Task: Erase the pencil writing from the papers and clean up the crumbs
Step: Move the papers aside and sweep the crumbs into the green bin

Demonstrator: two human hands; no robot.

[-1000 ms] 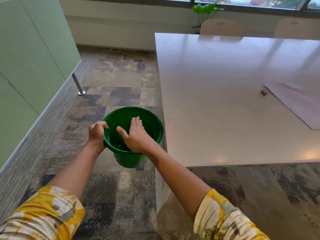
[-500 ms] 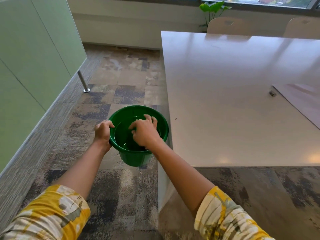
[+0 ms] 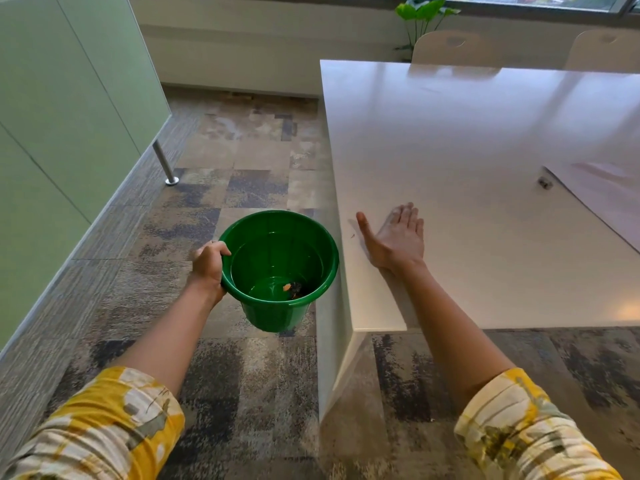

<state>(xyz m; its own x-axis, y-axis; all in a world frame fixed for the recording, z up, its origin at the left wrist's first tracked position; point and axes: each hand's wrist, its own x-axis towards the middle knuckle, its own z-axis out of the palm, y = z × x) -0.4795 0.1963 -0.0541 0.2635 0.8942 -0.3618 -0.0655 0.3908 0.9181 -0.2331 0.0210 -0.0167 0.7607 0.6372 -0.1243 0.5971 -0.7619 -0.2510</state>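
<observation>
Your left hand [image 3: 207,265] grips the green bucket [image 3: 278,268] by its rim, just beside the table [image 3: 467,140] edge. Your right hand [image 3: 398,237] lies flat, fingers straight, near 1 dark crumb [image 3: 352,236]. It looks light and loose: sweep, don't pinch.

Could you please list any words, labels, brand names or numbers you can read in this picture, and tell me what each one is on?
None: no text can be read anywhere in this view.
The green bucket shows no label or brand.
The paper on the white table has faint marks, too blurred to read.
The small object beside the paper is too small to show any print.
</observation>
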